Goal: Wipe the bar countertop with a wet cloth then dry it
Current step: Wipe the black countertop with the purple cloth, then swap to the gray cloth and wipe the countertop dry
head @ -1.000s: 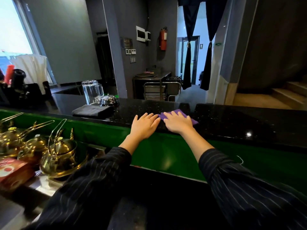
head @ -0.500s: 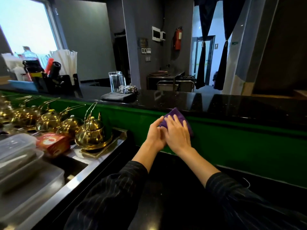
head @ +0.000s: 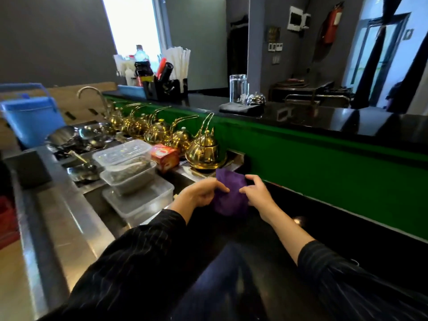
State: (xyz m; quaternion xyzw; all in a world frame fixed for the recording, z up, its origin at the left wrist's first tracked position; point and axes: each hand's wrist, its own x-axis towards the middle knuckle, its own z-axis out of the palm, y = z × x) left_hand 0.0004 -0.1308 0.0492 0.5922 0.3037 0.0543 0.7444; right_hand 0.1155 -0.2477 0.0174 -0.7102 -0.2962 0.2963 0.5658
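Both hands hold a purple cloth [head: 230, 195] below the front edge of the black bar counter [head: 347, 126]. The left hand [head: 201, 193] curls its fingers round the cloth's left side, and the right hand [head: 256, 193] pinches its right side. The cloth hangs bunched between them, off the counter top and in front of the green panel [head: 324, 165] that drops from the counter's near edge. It is just near and right of the closest brass teapot [head: 205, 150]. To the left the way is crowded. Three clear plastic containers [head: 128, 174] sit stacked on the lower steel counter [head: 69, 216] with one red box [head: 165, 157] beside them. A row of brass teapots runs far-left along the foot of the panel (six can be made out, though the far ones blur together). To the right of the hands, a dark lower surface [head: 335, 218] stretches along the base of the panel. On the bar counter top stand one tall glass [head: 238, 89], one small metal bell [head: 256, 99] and one folded black cloth [head: 240, 108] near its front edge. A black organizer [head: 166, 89] holding straws sits farther left. One blue bucket [head: 32, 121] stands at far left, near a curved faucet [head: 92, 93].
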